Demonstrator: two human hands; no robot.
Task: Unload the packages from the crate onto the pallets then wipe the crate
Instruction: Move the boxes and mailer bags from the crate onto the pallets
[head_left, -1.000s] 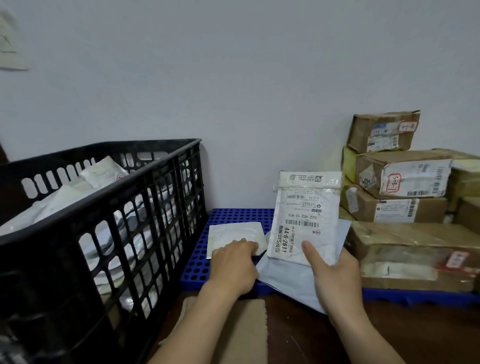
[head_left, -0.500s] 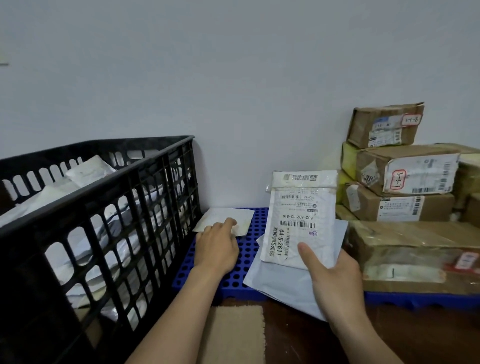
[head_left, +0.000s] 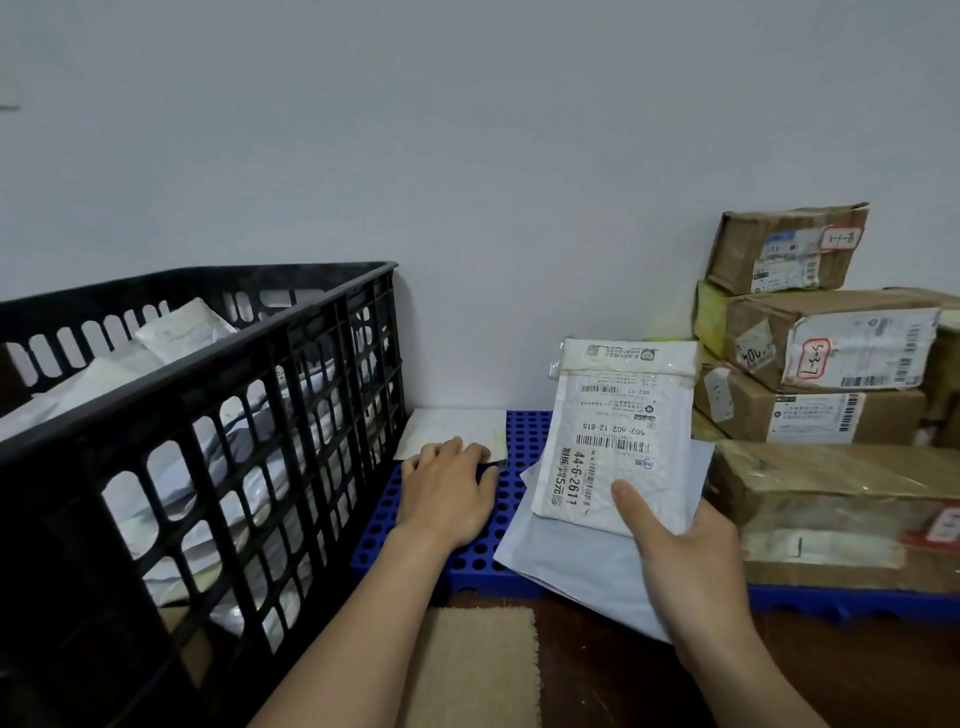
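Here, in the head view, the black crate (head_left: 208, 364) fills the 8 to 9 o'clock side and sits just beside the blue pallet (head_left: 522, 441), which lies at about 5 o'clock against the wall; the crate holds a heap of white and grey packages (head_left: 182, 327), which show above its rim and through its lattice wall.

Your left hand (head_left: 447, 493) lies palm down at 6 o'clock over the pallet's near-left corner; its fingers are stretched out, barely curved, and their tips rest on the near edge of a small white package (head_left: 457, 428) that lies flat on the pallet close to the crate; nothing is gripped there.

Your right hand (head_left: 685, 561), at 4 to 5 o'clock, holds a labelled white mailer (head_left: 618, 436) almost upright, thumb pressed on its front and fingers hidden behind; a larger grey mailer (head_left: 582, 571) is held behind it in the same grasp, its lower corner hanging past the pallet's front edge.

At 3 o'clock, stacked cardboard boxes (head_left: 831, 338) stand on the pallet against the wall; a long taped parcel (head_left: 831, 483) lies in front of them; a tan mat (head_left: 472, 670) lies on the dark floor at 6 o'clock, between your forearms.
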